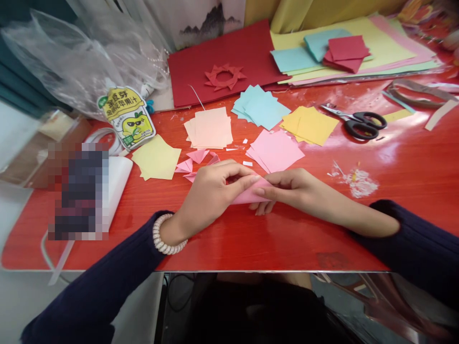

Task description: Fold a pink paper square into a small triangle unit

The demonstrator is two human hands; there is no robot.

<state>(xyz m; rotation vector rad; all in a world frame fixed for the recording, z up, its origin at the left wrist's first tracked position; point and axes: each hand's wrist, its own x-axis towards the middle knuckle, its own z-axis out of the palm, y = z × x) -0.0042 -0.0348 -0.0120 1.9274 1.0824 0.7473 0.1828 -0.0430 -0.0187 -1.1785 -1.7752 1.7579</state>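
A piece of pink paper (247,196), folded over, is held between my two hands above the red table. My left hand (211,191), with a coiled band at the wrist, pinches its left side between thumb and fingers. On the right side, my right hand (294,191) grips the paper with the thumb on top and some fingers underneath. Just beyond my left hand lie several small folded pink paper pieces (197,157), partly hidden by it. A stack of pink paper squares (275,151) rests beyond my right hand.
Around the hands lie yellow-green (158,157), peach (210,128), blue (261,107) and yellow (310,125) paper squares. Black-handled scissors (358,122) lie at right, near paper scraps (360,184). A red folded ring (224,77) sits on red sheets (193,62). A juice pouch (131,122) stands left.
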